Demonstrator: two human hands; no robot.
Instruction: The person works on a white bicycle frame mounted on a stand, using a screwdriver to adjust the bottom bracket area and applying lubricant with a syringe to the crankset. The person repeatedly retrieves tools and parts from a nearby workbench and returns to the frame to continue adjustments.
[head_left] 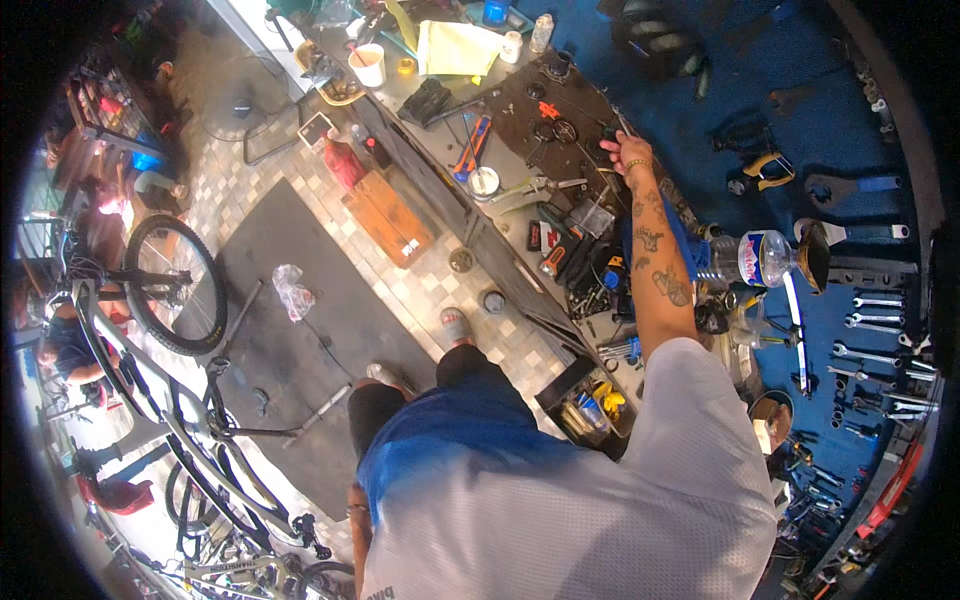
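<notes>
My right arm stretches forward over the workbench. My right hand (pixel 628 152) is above the back edge of a dark brown mat (pixel 585 112), next to the blue tool board, with some fingers stretched out and apart. No held thing shows in it. Small parts lie near it on the mat: a round black part (pixel 565 131) and an orange-red piece (pixel 548 109). My left arm hangs at my side, and only a bit of my left hand (pixel 356 493) shows beside my shorts; its fingers are hidden.
A bicycle (pixel 180 400) stands at the left by a dark floor mat (pixel 310 240). Wrenches (pixel 880 310) hang on the blue board. Pliers (pixel 540 190), a drill (pixel 560 250), a plastic bottle (pixel 765 258) and a white cup (pixel 367 65) crowd the bench. An open drawer (pixel 590 405) juts out near me.
</notes>
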